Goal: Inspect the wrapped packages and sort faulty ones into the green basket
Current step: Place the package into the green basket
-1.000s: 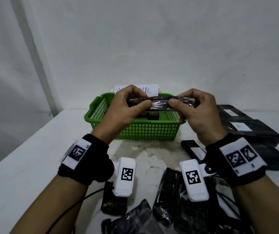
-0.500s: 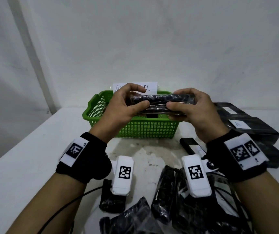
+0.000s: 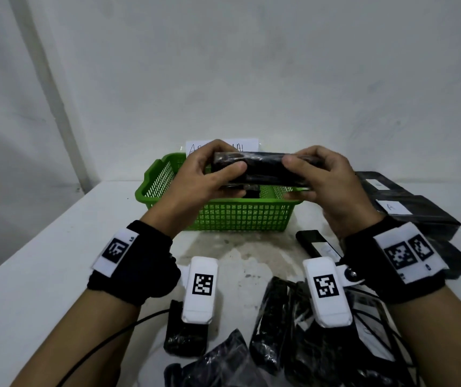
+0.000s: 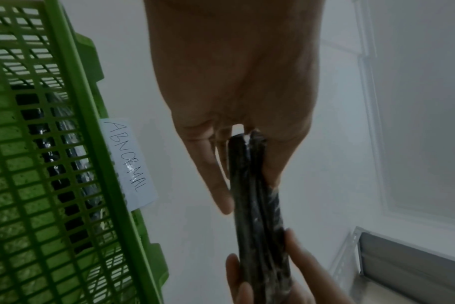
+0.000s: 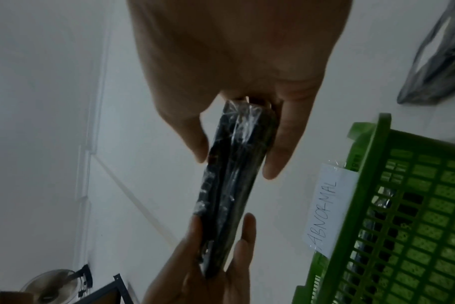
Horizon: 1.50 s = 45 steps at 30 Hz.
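A flat black package (image 3: 262,169) wrapped in clear film is held up over the green basket (image 3: 240,216). My left hand (image 3: 212,174) grips its left end, thumb on the near face. My right hand (image 3: 315,174) grips its right end the same way. In the left wrist view the package (image 4: 257,205) shows edge-on between my fingers. The right wrist view shows crinkled film on the package (image 5: 234,174). The basket (image 4: 39,164) holds dark wrapped items and carries a white label (image 4: 129,162) reading ABNORMAL.
Black boxes with white labels (image 3: 407,208) are stacked at the right of the white table (image 3: 42,261). A small black labelled package (image 3: 315,244) lies before the basket. Several wrapped black packages (image 3: 279,339) are heaped at the near edge. A wall stands behind the basket.
Both hands have turned the package, so its broad face now tilts toward me instead of its thin edge. It stays over the basket at about the same height.
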Available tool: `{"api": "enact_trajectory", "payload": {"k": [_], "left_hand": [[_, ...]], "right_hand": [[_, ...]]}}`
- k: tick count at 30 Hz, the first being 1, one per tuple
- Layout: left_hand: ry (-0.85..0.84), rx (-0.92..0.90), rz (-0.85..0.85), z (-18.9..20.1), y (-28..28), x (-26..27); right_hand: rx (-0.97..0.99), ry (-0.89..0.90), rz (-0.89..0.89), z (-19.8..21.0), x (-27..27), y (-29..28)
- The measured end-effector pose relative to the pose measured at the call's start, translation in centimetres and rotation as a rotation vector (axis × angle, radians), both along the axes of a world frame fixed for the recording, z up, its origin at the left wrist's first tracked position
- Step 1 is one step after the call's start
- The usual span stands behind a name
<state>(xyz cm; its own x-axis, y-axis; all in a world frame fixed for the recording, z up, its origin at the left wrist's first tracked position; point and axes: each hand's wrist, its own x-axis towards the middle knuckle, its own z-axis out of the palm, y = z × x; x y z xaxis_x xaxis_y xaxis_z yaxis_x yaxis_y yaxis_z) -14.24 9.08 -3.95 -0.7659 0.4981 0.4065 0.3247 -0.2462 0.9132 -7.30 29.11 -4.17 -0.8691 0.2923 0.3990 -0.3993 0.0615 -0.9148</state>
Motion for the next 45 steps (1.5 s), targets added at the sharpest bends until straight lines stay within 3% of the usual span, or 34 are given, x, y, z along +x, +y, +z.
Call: {"api": "enact_trajectory", "payload": {"k": [4,10,14,19,28,32,35,37,39,41,45], "left_hand": [[-0.015,-0.01,-0.011,0.0,-0.1,-0.2],[0.17,-0.005,0.108,-0.1,0.2,-0.2],[0.184,0.039,0.077,-0.2,-0.2,-0.4],[0.154,0.025,0.03,-0.3,0.0,-0.2],[0.153,0.002,0.155,-0.5,0.5,-0.4],[-0.005,0.167,-0.064,-0.1,0.0,-0.4],[0.054,0.123,-0.188,-0.2,-0.1,0.1],[0.141,0.044,-0.103,-0.4,0.5,0.6],[0.193,0.012,0.045,-0.5,1.1,0.8],[0.217,0.014,0.157,-0.3,1.3,0.7],[0.197,0.029,0.158,0.1,1.7,1.4]], "right_hand": [[0.092,0.112,0.003,0.0,-0.2,0.3],[0.256,0.206,-0.127,-0.4,-0.2,0.0],[0.39,0.116,-0.186,-0.3,0.2,-0.5],[0.323,0.097,-0.166,0.4,0.6,-0.3],[0.34,0.168,-0.21,0.1,0.5,-0.5],[0.41,0.14,-0.363,-0.4,0.2,0.2],[0.388,-0.006,-0.372,-1.2,-0.2,1.4],[0.55,-0.1,-0.493,-1.5,-0.5,1.7],[0.764,0.0,-0.588,-1.1,-0.1,1.5],[0.789,0.125,-0.423,-0.1,0.6,1.0],[0.62,0.045,-0.045,0.1,0.8,-0.6]]}}
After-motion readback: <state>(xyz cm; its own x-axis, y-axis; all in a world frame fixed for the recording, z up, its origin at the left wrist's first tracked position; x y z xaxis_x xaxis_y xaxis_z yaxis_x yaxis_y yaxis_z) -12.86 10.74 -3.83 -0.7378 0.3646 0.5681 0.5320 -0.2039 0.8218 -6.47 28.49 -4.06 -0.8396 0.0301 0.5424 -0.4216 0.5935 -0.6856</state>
